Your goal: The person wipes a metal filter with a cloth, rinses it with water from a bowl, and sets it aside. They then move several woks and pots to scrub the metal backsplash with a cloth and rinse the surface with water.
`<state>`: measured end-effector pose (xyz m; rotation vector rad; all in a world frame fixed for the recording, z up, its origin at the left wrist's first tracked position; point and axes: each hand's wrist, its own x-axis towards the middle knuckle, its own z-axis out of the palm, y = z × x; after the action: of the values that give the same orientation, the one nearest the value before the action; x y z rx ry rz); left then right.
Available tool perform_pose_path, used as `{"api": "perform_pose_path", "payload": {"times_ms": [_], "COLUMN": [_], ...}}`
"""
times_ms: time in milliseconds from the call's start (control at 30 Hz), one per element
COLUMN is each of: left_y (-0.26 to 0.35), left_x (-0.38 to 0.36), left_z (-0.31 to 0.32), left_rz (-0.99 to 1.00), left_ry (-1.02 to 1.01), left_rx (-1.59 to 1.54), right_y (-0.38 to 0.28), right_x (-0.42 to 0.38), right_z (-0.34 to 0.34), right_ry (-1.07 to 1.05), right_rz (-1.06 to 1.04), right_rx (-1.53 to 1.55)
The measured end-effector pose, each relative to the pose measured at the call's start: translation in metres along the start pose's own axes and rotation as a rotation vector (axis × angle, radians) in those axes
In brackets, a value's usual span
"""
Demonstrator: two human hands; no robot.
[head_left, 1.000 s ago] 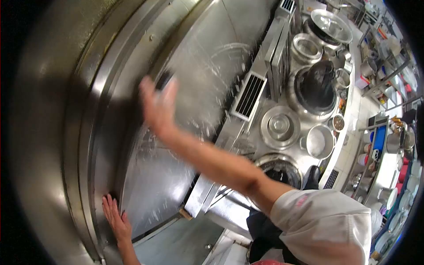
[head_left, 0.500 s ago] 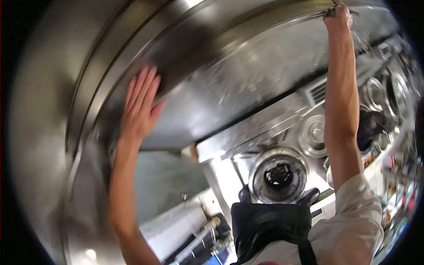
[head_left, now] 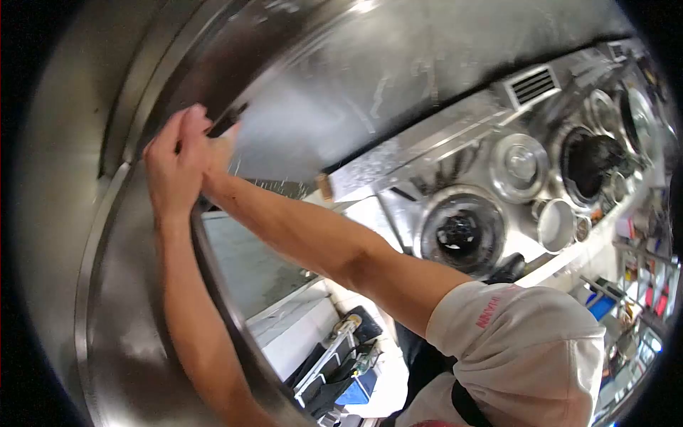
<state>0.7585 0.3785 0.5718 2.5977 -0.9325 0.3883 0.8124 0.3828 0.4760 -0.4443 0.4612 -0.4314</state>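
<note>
My left hand [head_left: 173, 167] is raised against a dark, curved stainless-steel hood edge [head_left: 206, 78], its fingers bent and bunched together. Right beside it, overlapping, my right hand [head_left: 219, 151] is closed round a small dark flat-edged tool [head_left: 226, 121]; its exact kind is partly hidden by the fingers. The tool's edge is close to the metal. I cannot make out whether the left fingers also grip it. Wet streaks run down the steel panel [head_left: 341, 107] to the right of both hands.
Below are a cooking range with a round burner well [head_left: 462, 231], a lidded pot [head_left: 519, 167], a dark wok [head_left: 590, 164] and a small pot [head_left: 555, 224]. A vent grille [head_left: 532, 87] sits behind. A blue bin [head_left: 358, 388] stands on the floor, lower centre.
My right hand has swung from the far upper right across to my left hand, carrying the dark tool. My left hand has gone from flat and spread to bent fingers. The view has shifted.
</note>
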Motion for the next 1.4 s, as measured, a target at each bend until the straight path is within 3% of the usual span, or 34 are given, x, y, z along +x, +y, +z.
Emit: {"api": "perform_pose_path", "payload": {"times_ms": [33, 67, 167, 200, 233, 300, 333, 400, 500, 533, 567, 667, 767, 833, 867, 933, 1000, 1067, 1167, 1267, 1333, 1367, 1400], "left_y": [-0.007, -0.025, -0.052, -0.053, -0.056, -0.064, -0.066, -0.069, -0.081, -0.085, -0.094, -0.088, -0.078, -0.072, -0.069, -0.067, -0.071, -0.078, -0.100, -0.105, -0.098, -0.097, -0.101], "left_x": [0.002, 0.006, 0.009, 0.012, 0.014, 0.017, 0.023, 0.024, 0.031, 0.035, 0.040, 0.033, 0.037, 0.032, 0.031, 0.029, 0.025, 0.027, 0.030, 0.027, 0.027, 0.028, 0.030], "left_z": [0.008, 0.013, 0.020, 0.024, 0.036, 0.061, 0.059, 0.054, 0.055, 0.054, 0.056, 0.052, 0.050, 0.054, 0.056, 0.052, 0.048, 0.048, 0.057, 0.065, 0.063, 0.060, 0.064], "left_rz": [0.008, 0.071, 0.157, 0.224, 0.215, 0.479, 0.465, 0.534, 0.612, 0.600, 0.626, 0.608, 0.529, 0.374, 0.366, 0.349, 0.327, 0.420, 0.499, 0.502, 0.487, 0.465, 0.471], "left_ry": [-0.008, 0.053, 0.170, 0.072, 0.097, -0.004, -0.006, -0.088, -0.098, -0.103, -0.117, -0.155, -0.182, -0.239, -0.244, -0.253, -0.258, -0.213, -0.124, -0.080, -0.105, -0.129, -0.109], "left_rx": [-0.038, 0.022, 0.139, 0.230, 0.235, 0.376, 0.402, 0.283, 0.287, 0.305, 0.303, 0.327, 0.415, 0.519, 0.502, 0.480, 0.453, 0.374, 0.193, 0.307, 0.299, 0.309, 0.330], "right_y": [-0.034, -0.066, -0.203, -0.264, -0.325, -0.415, -0.436, -0.413, -0.283, -0.238, -0.193, -0.061, 0.050, 0.086, 0.082, 0.027, -0.055, -0.075, 0.020, 0.103, 0.127, 0.126, 0.127], "right_x": [-0.008, 0.002, 0.098, 0.135, 0.175, 0.227, 0.244, 0.256, 0.255, 0.227, 0.220, 0.164, 0.117, 0.102, 0.099, 0.102, 0.117, 0.127, 0.164, 0.178, 0.116, 0.127, 0.140], "right_z": [-0.009, -0.026, -0.117, -0.157, -0.198, -0.270, -0.304, -0.324, -0.290, -0.253, -0.225, -0.193, -0.157, -0.139, -0.136, -0.139, -0.148, -0.137, -0.122, -0.136, -0.116, -0.121, -0.134], "right_ry": [-0.133, -0.154, -0.078, -0.050, 0.008, 0.204, 0.404, 0.616, 0.471, 0.425, 0.365, -0.132, -0.894, -1.363, -1.484, -1.493, -1.333, -1.299, -1.556, -1.413, -1.278, -1.275, -1.263], "right_rz": [0.138, 0.102, -0.273, -0.410, -0.568, -0.901, -1.124, -1.491, -1.762, -1.735, -1.909, -1.690, -1.470, -1.134, -0.930, -0.571, -0.273, -0.186, 0.458, 0.972, 0.697, 0.684, 0.820], "right_rx": [0.195, 0.176, -0.025, -0.065, -0.153, -0.351, -0.577, -0.896, -1.102, -1.027, -0.983, -1.354, -1.553, -1.645, -1.730, -1.918, -2.045, -2.087, -1.182, -0.186, -0.312, -0.318, -0.300]}}
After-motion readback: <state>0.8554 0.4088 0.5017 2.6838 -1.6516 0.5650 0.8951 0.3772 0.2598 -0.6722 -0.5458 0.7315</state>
